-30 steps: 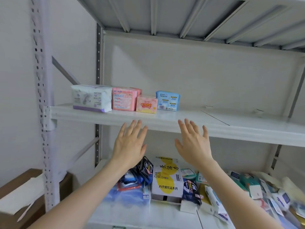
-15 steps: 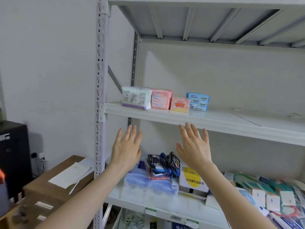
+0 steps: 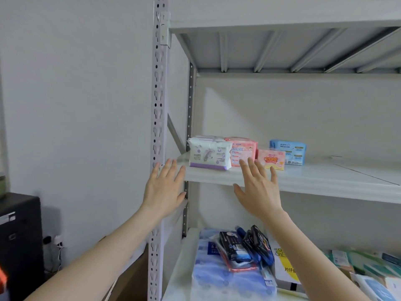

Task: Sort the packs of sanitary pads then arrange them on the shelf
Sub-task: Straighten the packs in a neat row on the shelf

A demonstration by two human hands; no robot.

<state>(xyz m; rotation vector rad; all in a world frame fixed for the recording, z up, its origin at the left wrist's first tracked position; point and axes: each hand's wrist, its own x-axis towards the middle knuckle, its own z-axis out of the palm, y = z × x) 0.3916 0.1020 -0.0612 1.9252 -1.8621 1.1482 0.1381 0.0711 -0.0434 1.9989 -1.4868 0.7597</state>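
Observation:
Several pad packs stand in a row at the left end of the middle shelf [image 3: 314, 181]: a white and purple pack [image 3: 208, 153], a pink pack [image 3: 244, 149], a small pink and yellow pack [image 3: 272, 158] and a light blue pack [image 3: 289, 151] set further back. My left hand [image 3: 166, 189] is raised flat with fingers spread, in front of the shelf's left post. My right hand [image 3: 259, 189] is raised the same way below the pink packs, holding nothing. Neither hand touches a pack.
The perforated upright post [image 3: 158, 127] stands at the left of the shelf. The lower shelf [image 3: 184, 268] holds a blue wrapped bundle [image 3: 225, 281], dark blue packs [image 3: 245, 246], a white and yellow box [image 3: 284, 266] and mixed packs [image 3: 368, 272] to the right. A black unit [image 3: 19, 235] sits far left.
The view has swung left and up, so the shelf and packs now sit further right. Both hands stay raised, open and empty, now level with the middle shelf's edge.

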